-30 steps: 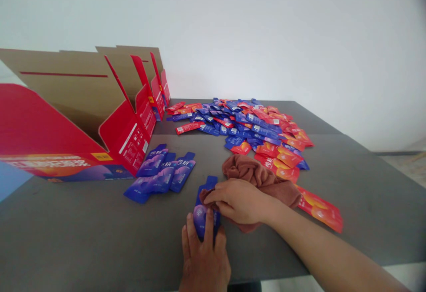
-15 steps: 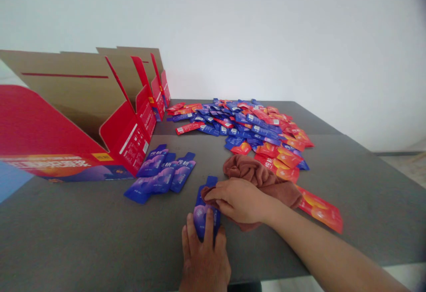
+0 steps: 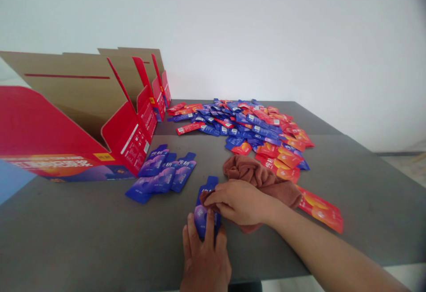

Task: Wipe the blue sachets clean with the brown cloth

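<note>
Several open red cardboard boxes with brown insides (image 3: 128,143) stand in a row at left. Beside the nearest lie overlapping flat blue-and-purple foil pouches (image 3: 164,176). Next, the left hand (image 3: 206,258), fingers spread, presses a single blue spouted foil pouch (image 3: 201,216) on the dark grey table (image 3: 100,234). The right hand (image 3: 238,201), fingers curled, pinches a crumpled brown cloth (image 3: 253,170) against that pouch; behind spreads a red-and-blue pouch heap (image 3: 253,125). Rightmost, a red-orange pouch (image 3: 321,210) lies partly under the cloth.

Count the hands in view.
2: the left hand lies with its fingers on the blue packet; the right hand pinches the cloth over that packet. No other hand shows.
</note>
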The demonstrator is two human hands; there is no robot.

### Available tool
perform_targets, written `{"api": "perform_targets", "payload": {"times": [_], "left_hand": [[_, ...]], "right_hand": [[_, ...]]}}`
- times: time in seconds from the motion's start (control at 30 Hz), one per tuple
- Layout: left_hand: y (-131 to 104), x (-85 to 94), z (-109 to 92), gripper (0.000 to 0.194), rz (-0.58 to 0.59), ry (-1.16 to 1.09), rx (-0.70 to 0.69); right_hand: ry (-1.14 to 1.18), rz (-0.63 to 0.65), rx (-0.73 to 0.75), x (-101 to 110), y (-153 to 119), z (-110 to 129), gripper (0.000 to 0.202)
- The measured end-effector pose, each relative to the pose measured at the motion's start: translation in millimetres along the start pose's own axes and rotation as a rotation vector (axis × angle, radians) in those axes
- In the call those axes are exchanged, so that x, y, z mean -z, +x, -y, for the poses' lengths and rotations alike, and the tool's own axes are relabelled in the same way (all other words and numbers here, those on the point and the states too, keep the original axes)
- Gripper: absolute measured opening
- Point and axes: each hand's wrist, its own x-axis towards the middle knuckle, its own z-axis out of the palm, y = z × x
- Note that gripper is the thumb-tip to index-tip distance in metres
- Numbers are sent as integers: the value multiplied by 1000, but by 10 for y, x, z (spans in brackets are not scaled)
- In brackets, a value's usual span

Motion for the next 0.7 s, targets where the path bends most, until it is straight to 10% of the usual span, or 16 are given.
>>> {"api": "perform_targets", "payload": {"times": [0.7], "left_hand": [[-6,-10,27,31,-9,17,-31]], "right_hand": [[-56,-37,-71,-23,8,-16,32]]}}
